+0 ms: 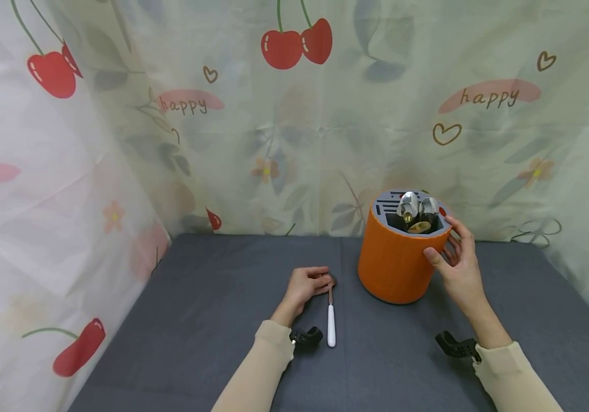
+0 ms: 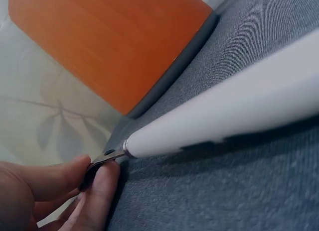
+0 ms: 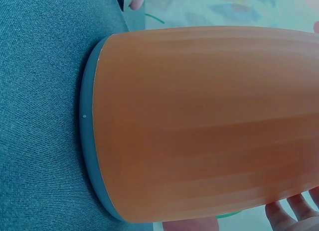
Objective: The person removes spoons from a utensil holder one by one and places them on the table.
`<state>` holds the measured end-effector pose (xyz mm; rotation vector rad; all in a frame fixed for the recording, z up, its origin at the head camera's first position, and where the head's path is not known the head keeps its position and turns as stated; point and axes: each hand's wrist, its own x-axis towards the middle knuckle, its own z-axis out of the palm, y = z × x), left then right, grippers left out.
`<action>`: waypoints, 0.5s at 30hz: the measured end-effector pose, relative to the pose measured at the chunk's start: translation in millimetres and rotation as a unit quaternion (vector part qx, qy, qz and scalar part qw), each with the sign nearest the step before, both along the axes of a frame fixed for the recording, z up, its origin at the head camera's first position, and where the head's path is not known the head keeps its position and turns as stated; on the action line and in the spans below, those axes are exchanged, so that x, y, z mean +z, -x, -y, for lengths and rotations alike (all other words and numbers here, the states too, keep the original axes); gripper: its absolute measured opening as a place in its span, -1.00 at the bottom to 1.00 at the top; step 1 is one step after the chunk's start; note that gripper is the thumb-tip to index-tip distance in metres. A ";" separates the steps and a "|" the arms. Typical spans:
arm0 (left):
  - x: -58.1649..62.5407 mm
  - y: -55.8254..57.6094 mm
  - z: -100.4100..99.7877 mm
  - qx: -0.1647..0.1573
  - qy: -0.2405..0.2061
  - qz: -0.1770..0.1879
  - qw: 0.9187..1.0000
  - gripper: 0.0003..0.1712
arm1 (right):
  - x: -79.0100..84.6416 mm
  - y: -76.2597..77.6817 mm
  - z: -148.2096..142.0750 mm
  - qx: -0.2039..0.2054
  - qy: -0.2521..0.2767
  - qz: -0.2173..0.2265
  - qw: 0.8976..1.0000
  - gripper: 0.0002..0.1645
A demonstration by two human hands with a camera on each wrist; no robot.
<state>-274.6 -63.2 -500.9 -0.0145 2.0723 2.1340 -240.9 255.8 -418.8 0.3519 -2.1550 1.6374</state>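
Note:
My left hand (image 1: 308,284) pinches a spoon (image 1: 331,325) by its metal head end, between thumb and fingers. The spoon's white handle (image 2: 219,106) points toward me, low over the cloth; the fingers partly hide its bowl. To the right stands an orange round utensil holder (image 1: 394,266), upright, with a grey slotted top (image 1: 388,200). Several utensils with shiny silver heads (image 1: 408,203) stick up from its large opening. My right hand (image 1: 460,269) grips the holder's right side near the rim, thumb toward the front and fingers (image 3: 281,216) round the side.
A dark grey cloth (image 1: 212,309) covers the table. Behind it and on the left hangs a pale curtain (image 1: 320,149) printed with cherries, hearts and leaves. Black straps with camera mounts (image 1: 307,337) sit at both wrists.

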 end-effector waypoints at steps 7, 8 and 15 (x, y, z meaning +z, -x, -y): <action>4.3 -1.2 2.2 -0.016 0.022 -0.010 1.000 -0.60 | -0.4 -0.3 0.1 0.000 0.001 -0.001 1.000 -0.09; 4.8 -1.4 2.5 -0.016 0.026 -0.015 0.999 -0.60 | -0.3 -0.4 0.1 -0.001 0.001 -0.001 1.000 -0.09; 4.9 0.7 3.5 -0.007 0.044 -0.025 0.999 -0.63 | -0.5 -0.2 0.2 0.002 0.003 -0.001 1.000 -0.09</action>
